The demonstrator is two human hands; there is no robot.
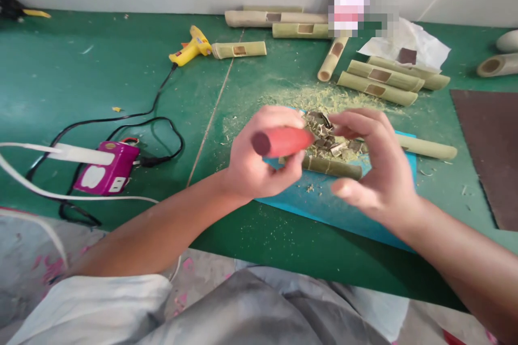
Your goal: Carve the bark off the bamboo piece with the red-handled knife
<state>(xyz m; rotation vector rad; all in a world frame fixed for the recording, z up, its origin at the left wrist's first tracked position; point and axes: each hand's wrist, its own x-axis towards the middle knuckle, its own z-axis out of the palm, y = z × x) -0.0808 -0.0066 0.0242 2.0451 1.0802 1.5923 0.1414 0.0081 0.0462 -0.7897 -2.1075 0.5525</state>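
My left hand point(259, 159) grips a tool with a red handle point(283, 141), its dark butt end pointing left. My right hand point(374, 164) hovers close beside it with fingers curled and apart, holding nothing that I can see. Below both hands a green bamboo tube point(334, 167) lies on a blue cutting mat point(324, 205). A heap of small brown and pale offcuts point(329, 137) sits on the mat just behind the hands. A paler bamboo tube point(427, 147) lies at the mat's right edge.
Several bamboo tubes with rectangular cutouts point(380, 81) lie at the back of the green table point(101, 81). A yellow glue gun point(190, 49) and its black cord lead to a magenta power strip point(107, 167) at left. A dark brown sheet point(489, 145) lies at right. Sawdust covers the middle.
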